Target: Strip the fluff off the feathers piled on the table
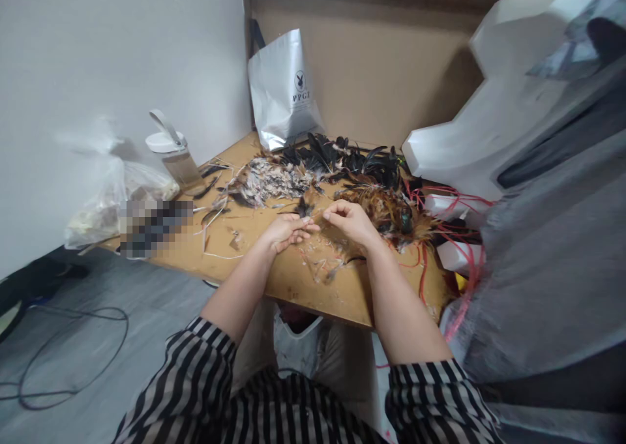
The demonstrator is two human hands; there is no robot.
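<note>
Over the front middle of the wooden table, my two hands are close together with their fingertips nearly meeting. My left hand (289,231) pinches a small dark feather (305,207) between thumb and forefinger, its other fingers loosely curled. Just to the right, my right hand (351,222) is closed in a pinch; whatever is between its fingertips is too small to make out. Behind my right hand lies a heap of brown feathers (379,203). Long black feathers (342,157) are piled at the back, beside a pale, fluffy feather pile (274,180).
A silver bag (283,98) stands against the back board. At the left are a lidded cup (176,160) and a clear plastic bag (105,199). Red string (469,268) tangles near white blocks at the right. Feather scraps litter the table (259,235); a white bin (298,340) sits below.
</note>
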